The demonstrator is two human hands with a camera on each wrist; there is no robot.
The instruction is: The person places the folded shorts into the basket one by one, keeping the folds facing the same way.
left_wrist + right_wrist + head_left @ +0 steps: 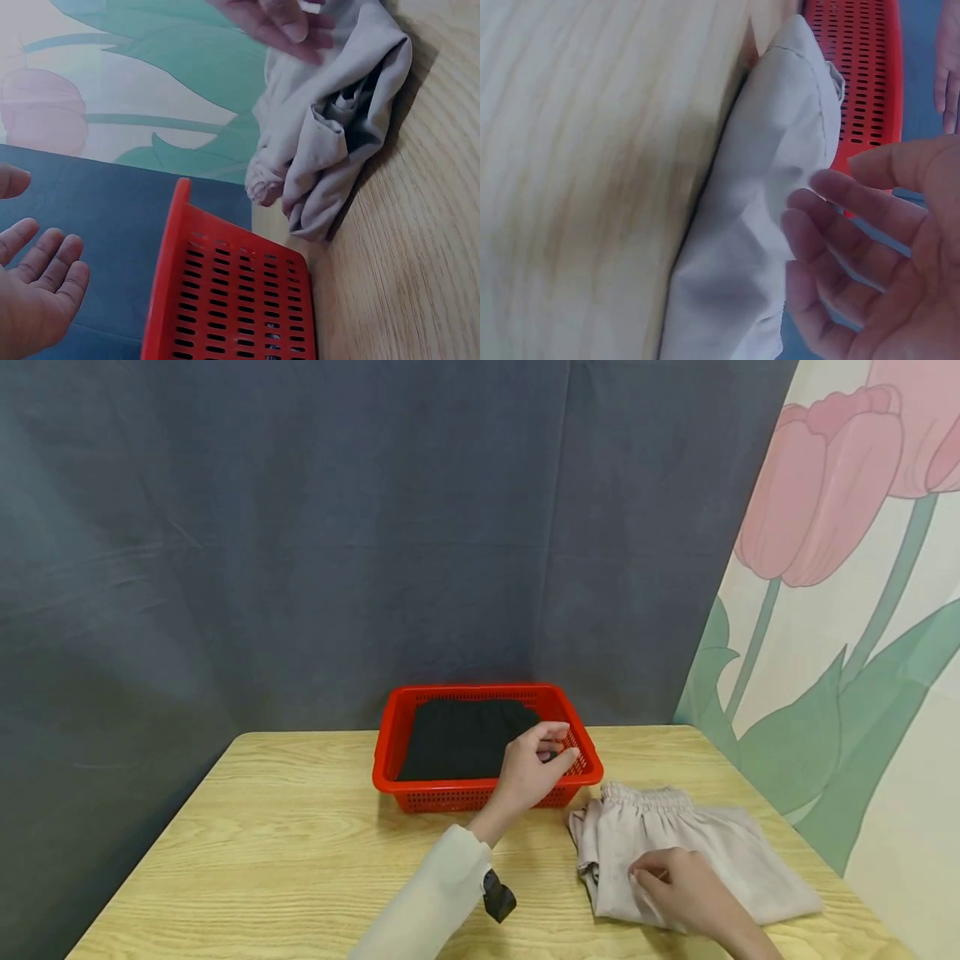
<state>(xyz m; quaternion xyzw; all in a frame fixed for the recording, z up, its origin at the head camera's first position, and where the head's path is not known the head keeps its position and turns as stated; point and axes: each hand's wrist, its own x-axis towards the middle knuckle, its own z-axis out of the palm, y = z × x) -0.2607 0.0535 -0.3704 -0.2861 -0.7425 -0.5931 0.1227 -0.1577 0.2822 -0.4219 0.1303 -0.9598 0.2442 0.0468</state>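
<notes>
My left hand (534, 763) hovers over the right side of a red plastic basket (442, 785), its fingers loosely bent and holding nothing. Inside the basket lies a folded black garment (457, 739). To the right, folded beige pants (712, 839) with a gathered elastic waistband lie on the table. Just above their near left part is my right hand (678, 885). In the right wrist view its fingers (855, 232) curve loosely beside the pale cloth, with nothing between them; whether the fingertips touch it I cannot tell. The left wrist view shows the layered folds of the pants (322, 127).
A light wooden table (262, 843) carries the basket and the pants. Behind it hangs a dark blue-grey curtain (300, 543). On the right rises a wall painted with pink tulips (832, 485), close to the table's right edge. A black device (497, 896) sits at my left wrist.
</notes>
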